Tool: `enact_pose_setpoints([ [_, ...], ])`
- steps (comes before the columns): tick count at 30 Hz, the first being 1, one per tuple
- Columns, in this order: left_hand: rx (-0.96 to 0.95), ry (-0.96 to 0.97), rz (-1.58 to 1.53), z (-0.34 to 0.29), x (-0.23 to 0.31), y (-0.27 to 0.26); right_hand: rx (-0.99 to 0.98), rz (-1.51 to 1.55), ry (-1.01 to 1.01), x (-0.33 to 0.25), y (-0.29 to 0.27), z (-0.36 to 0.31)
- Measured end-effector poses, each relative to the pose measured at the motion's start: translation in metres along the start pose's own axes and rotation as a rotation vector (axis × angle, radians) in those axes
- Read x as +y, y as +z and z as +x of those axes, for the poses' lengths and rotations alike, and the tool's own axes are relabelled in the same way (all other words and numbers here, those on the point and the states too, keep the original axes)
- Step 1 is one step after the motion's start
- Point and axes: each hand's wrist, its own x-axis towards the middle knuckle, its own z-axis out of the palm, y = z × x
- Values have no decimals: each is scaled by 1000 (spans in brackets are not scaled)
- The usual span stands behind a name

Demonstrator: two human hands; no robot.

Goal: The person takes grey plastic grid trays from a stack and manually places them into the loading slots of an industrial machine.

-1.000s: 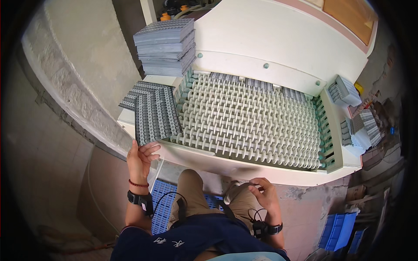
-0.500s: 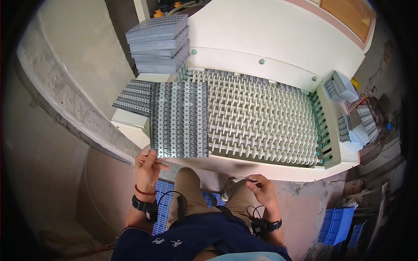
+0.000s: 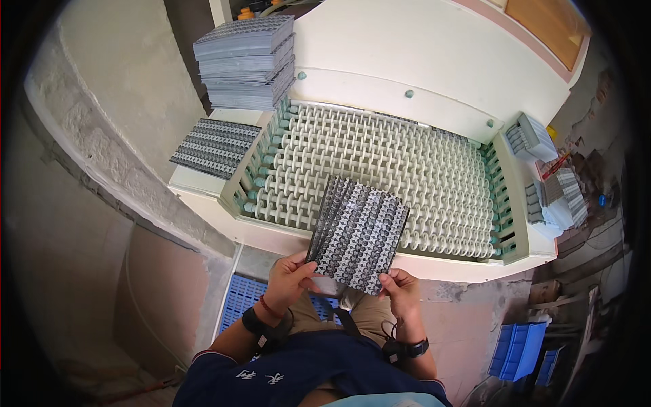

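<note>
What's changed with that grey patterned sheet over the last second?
The grey patterned sheet came off the left ledge, across the white roller bed, toward the person. The right hand joined the left hand; both now hold it. The stacked sheets stayed put.

Head cam, steep downward, close.

This was a small factory or workshop floor. A large cream-painted machine (image 3: 434,61) filled the view, its bed made of rows of pale ribbed plastic rollers (image 3: 380,176) framed by green roller ends. A tall stack of grey patterned sheets (image 3: 247,61) stood at the machine's far left corner, with one more grey sheet (image 3: 215,147) lying flat beside it. Rough bare concrete walls (image 3: 88,115) closed in the left side, and blue plastic crates (image 3: 519,349) sat on the dusty concrete floor.
</note>
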Motion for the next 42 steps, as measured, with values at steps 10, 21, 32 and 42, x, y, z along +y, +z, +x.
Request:
enact_pose_setpoints([
  [10, 154, 94, -5, 26, 28, -45, 131, -36, -153, -24, -39, 29],
  [21, 668, 366, 1608, 33, 63, -37, 527, -489, -298, -90, -150, 38],
  [32, 29, 767, 1938, 62, 43, -23, 430, -1308, -791, -75, -54, 23],
  [42, -58, 742, 1939, 83, 56, -21, 310, -1351, -940, -51, -2, 54],
])
